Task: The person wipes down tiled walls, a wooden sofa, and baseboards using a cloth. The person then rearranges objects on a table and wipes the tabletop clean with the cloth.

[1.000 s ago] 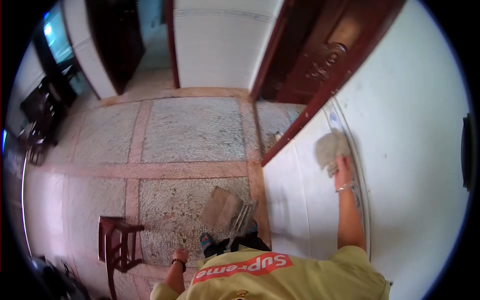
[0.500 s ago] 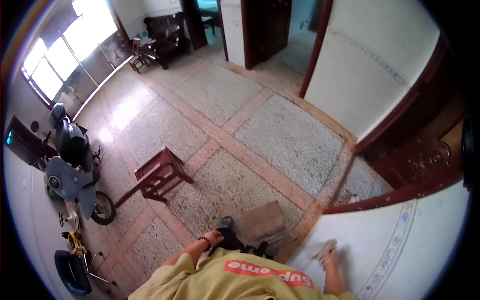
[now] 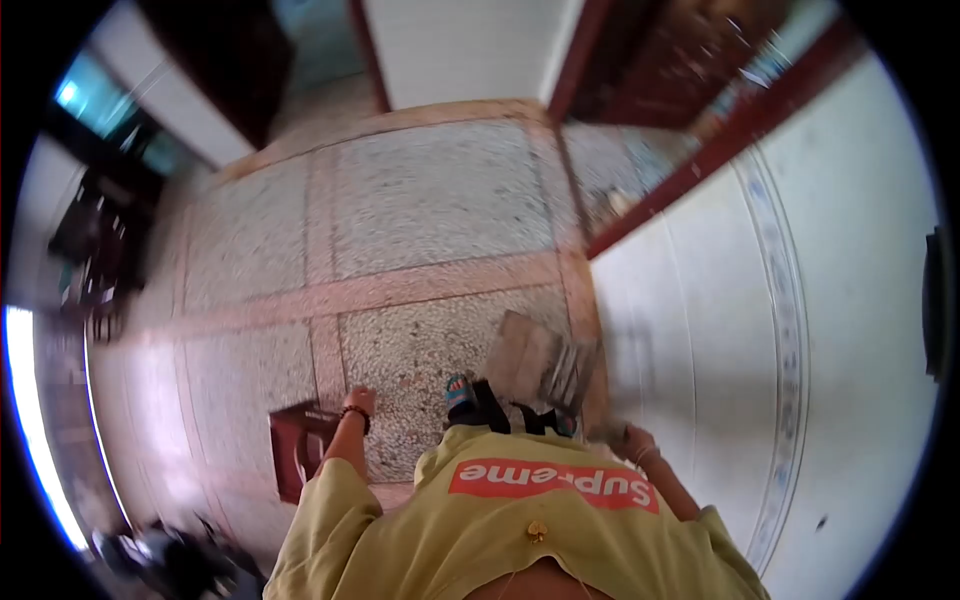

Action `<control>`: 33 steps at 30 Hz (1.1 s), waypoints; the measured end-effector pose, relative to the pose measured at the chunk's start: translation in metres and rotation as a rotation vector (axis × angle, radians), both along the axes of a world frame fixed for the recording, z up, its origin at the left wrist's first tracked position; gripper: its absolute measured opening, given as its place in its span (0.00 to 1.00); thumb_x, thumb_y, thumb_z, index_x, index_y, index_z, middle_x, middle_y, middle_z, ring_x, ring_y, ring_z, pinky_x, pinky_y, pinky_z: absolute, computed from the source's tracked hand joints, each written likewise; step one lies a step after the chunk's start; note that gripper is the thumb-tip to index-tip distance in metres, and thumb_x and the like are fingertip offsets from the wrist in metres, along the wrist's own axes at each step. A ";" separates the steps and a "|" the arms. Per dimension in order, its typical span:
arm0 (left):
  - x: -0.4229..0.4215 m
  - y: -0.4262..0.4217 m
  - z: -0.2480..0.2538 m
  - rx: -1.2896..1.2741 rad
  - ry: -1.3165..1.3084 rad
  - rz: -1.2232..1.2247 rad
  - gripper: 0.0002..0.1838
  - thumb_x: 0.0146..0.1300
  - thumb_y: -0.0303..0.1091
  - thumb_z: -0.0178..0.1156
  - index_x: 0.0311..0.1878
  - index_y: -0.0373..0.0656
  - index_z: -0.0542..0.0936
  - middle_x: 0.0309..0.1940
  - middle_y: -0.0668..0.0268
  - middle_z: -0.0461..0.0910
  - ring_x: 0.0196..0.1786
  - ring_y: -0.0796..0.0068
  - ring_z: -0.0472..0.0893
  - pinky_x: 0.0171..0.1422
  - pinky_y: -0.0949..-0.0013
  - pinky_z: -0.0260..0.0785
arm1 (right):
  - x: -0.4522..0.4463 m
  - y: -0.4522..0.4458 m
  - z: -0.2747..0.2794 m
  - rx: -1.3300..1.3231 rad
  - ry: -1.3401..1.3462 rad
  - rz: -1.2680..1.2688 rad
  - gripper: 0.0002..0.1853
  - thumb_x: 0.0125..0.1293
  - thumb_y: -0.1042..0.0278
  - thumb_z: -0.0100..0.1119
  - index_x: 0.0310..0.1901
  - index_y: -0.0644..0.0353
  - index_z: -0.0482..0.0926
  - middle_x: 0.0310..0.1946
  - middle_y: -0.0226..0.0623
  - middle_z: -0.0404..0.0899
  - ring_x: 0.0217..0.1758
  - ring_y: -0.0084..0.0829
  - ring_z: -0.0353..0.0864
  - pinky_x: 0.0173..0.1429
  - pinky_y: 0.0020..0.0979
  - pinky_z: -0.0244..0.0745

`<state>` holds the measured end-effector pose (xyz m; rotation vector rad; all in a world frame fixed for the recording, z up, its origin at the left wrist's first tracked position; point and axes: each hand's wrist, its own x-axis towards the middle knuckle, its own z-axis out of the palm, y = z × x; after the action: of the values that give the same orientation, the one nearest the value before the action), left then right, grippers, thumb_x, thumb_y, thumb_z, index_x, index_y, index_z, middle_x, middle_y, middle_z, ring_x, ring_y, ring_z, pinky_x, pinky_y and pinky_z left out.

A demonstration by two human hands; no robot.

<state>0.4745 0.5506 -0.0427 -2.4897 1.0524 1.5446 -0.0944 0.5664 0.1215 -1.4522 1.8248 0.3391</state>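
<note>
My right hand (image 3: 637,441) is low beside the white tiled wall, its fingers closed round a greyish cloth (image 3: 605,433) that is blurred here. My left hand (image 3: 360,398), with a dark bead bracelet at the wrist, hangs over the speckled floor. Its fingers are small and smeared, so their pose is unclear; nothing shows in it. Close to that hand stands a dark red wooden stool (image 3: 289,455), partly behind my forearm. By my feet lies a flat brown board-like piece (image 3: 522,352), with a slatted greyish part (image 3: 570,375) at its right end.
A white wall (image 3: 690,350) with a patterned border runs along my right. Ahead is a red-framed doorway (image 3: 660,80). Dark wooden furniture (image 3: 100,240) stands at the far left, and a blurred scooter (image 3: 180,560) at the lower left.
My view has swung to the right and down, bringing the wall and doorway nearer. My left hand has moved out to the left, near the stool. The cloth stays in my right hand.
</note>
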 end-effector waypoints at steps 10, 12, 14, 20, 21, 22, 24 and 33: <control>-0.082 -0.106 0.045 -0.070 0.179 0.024 0.22 0.52 0.43 0.51 0.49 0.41 0.66 0.34 0.59 0.73 0.33 0.68 0.73 0.33 0.67 0.67 | -0.021 0.195 -0.088 0.153 0.076 -0.131 0.27 0.37 0.49 0.58 0.36 0.61 0.73 0.35 0.46 0.73 0.39 0.41 0.72 0.43 0.32 0.66; -0.104 -0.089 0.041 -0.075 0.159 -0.119 0.23 0.52 0.43 0.51 0.50 0.41 0.65 0.34 0.59 0.73 0.32 0.69 0.72 0.32 0.68 0.67 | -0.009 0.208 -0.060 0.169 0.031 -0.220 0.27 0.38 0.48 0.58 0.36 0.61 0.73 0.35 0.46 0.73 0.40 0.41 0.72 0.43 0.32 0.66; -0.125 -0.076 0.061 -0.083 0.124 -0.270 0.24 0.52 0.44 0.51 0.50 0.40 0.65 0.33 0.59 0.73 0.31 0.70 0.72 0.31 0.68 0.67 | -0.007 0.221 -0.056 0.236 -0.002 -0.266 0.25 0.40 0.48 0.56 0.35 0.62 0.74 0.35 0.46 0.73 0.40 0.42 0.72 0.43 0.33 0.66; -0.154 -0.020 0.105 0.240 0.094 -0.344 0.22 0.54 0.43 0.50 0.51 0.44 0.63 0.43 0.62 0.69 0.41 0.70 0.72 0.39 0.66 0.69 | -0.035 0.262 -0.082 0.214 0.003 -0.298 0.26 0.39 0.49 0.56 0.37 0.61 0.73 0.35 0.45 0.74 0.40 0.41 0.72 0.43 0.31 0.66; -0.155 -0.011 0.107 0.266 0.097 -0.269 0.22 0.54 0.43 0.50 0.50 0.44 0.64 0.43 0.62 0.69 0.40 0.70 0.72 0.39 0.67 0.68 | -0.036 0.262 -0.075 0.195 0.049 -0.295 0.25 0.39 0.50 0.57 0.37 0.61 0.73 0.35 0.44 0.74 0.39 0.40 0.73 0.43 0.31 0.66; -0.153 0.000 0.103 0.274 0.086 -0.290 0.22 0.54 0.43 0.50 0.50 0.44 0.64 0.43 0.62 0.69 0.40 0.70 0.72 0.39 0.67 0.68 | -0.036 0.259 -0.056 0.203 0.038 -0.317 0.25 0.39 0.50 0.57 0.37 0.61 0.73 0.35 0.44 0.74 0.39 0.40 0.73 0.43 0.31 0.66; -0.153 0.008 0.088 0.143 0.127 -0.285 0.24 0.50 0.44 0.54 0.48 0.41 0.66 0.32 0.61 0.73 0.28 0.74 0.71 0.27 0.69 0.66 | -0.034 0.247 -0.016 0.114 -0.072 -0.562 0.24 0.38 0.54 0.59 0.38 0.61 0.72 0.34 0.43 0.74 0.39 0.38 0.73 0.42 0.29 0.67; -0.205 -0.035 0.093 0.041 0.165 -0.520 0.24 0.50 0.43 0.53 0.49 0.42 0.66 0.35 0.61 0.73 0.33 0.73 0.74 0.30 0.69 0.69 | -0.043 0.287 -0.047 0.090 -0.099 -0.710 0.23 0.39 0.58 0.59 0.39 0.61 0.71 0.35 0.43 0.74 0.39 0.38 0.73 0.42 0.29 0.67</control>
<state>0.2695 0.5157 0.0500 -1.8665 1.5161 1.5870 -0.1375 0.8530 0.0748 -0.6720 2.0709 -0.0109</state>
